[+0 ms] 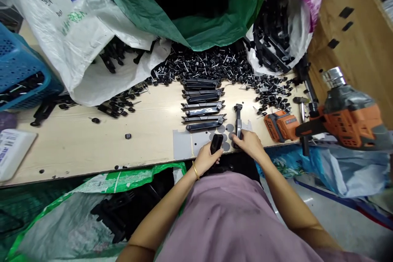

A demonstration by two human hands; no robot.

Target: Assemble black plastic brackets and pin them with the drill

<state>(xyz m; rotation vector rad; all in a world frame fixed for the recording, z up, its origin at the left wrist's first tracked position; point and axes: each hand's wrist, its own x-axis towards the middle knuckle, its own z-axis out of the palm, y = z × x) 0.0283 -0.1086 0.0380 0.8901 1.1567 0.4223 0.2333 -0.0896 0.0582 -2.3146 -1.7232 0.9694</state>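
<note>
My left hand [206, 158], with a gold bangle at its wrist, is closed around a short black plastic piece [216, 143] at the table's front edge. Just to the right, my right hand [249, 143] grips the near end of a long, narrow black part [238, 116] with a wider far end. That part points away from me over the table. Beyond my hands lies a neat column of long black plastic parts [204, 109], laid crosswise in pairs. Grey sheet with round dots [183, 144] covers the tabletop beside my left hand.
Small black knobs with metal pins [208, 60] are heaped at the back. A white sack [89, 77], a green sack [202, 39] and a blue basket [46, 86] stand around. An orange power tool [353, 120], battery [281, 125] and hammer [302, 108] are at right.
</note>
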